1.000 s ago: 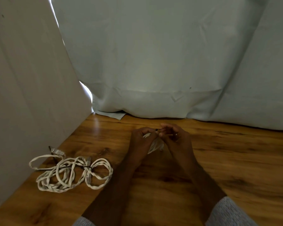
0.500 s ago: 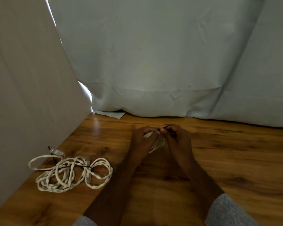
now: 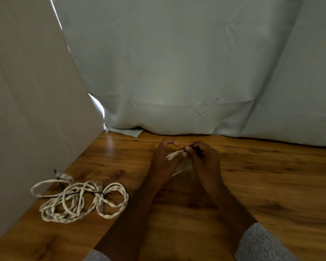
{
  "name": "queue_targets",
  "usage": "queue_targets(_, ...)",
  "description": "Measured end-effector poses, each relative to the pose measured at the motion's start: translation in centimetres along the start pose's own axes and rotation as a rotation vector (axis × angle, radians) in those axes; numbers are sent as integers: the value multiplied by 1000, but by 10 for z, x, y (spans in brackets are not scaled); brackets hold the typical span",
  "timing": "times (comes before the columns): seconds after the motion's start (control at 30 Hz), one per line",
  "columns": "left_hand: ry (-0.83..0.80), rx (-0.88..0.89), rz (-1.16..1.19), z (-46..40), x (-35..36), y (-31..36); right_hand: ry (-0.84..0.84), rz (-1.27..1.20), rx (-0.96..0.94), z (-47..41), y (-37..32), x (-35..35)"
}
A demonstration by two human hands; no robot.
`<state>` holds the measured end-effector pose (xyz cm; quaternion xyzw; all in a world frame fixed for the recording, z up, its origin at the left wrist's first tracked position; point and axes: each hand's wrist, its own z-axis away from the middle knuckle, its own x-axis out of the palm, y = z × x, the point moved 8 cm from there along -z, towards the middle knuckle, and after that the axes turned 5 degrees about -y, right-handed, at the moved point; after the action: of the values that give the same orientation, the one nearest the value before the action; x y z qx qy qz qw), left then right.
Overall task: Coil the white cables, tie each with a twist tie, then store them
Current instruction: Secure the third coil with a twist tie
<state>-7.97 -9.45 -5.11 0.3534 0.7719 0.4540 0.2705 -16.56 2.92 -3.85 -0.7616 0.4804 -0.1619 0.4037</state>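
Observation:
A small coiled white cable (image 3: 179,162) is held between both hands over the wooden table (image 3: 271,176). My left hand (image 3: 163,159) grips the coil from the left, thumb and fingers curled round it. My right hand (image 3: 201,159) pinches a thin dark twist tie (image 3: 186,146) at the top of the coil. A heap of white cables (image 3: 79,200) lies on the table at the left; one bundle in it is bound in the middle by a dark tie (image 3: 99,193).
A white panel (image 3: 26,110) stands along the table's left side, close to the cable heap. A pale cloth backdrop (image 3: 177,72) hangs behind the table's far edge. Bare wood lies to the right of my hands.
My hands have stayed in place with the coil. My left fingers have lifted a little, and my right fingers have shifted on the twist tie.

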Motion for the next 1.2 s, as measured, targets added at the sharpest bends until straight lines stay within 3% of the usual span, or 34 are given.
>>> queue_targets(0.13, -72, -5, 54, 0, 5, -1, -5, -51, -15, 2, -6, 1)
queue_targets(0.27, -41, -6, 119, 0, 3, -2, -12, -61, -16, 2, -9, 0)
queue_targets(0.57, -3, 68, -52, -3, -2, -2, -50, 88, -154, 9, -32, 5)
queue_targets(0.93, -42, 222, -180, -1, 5, 6, 41, -191, 55, 1, -2, -7)
queue_targets(1.2, 107, 320, -298, 3, -6, 14, 1, -255, 54, 3, 1, 4)
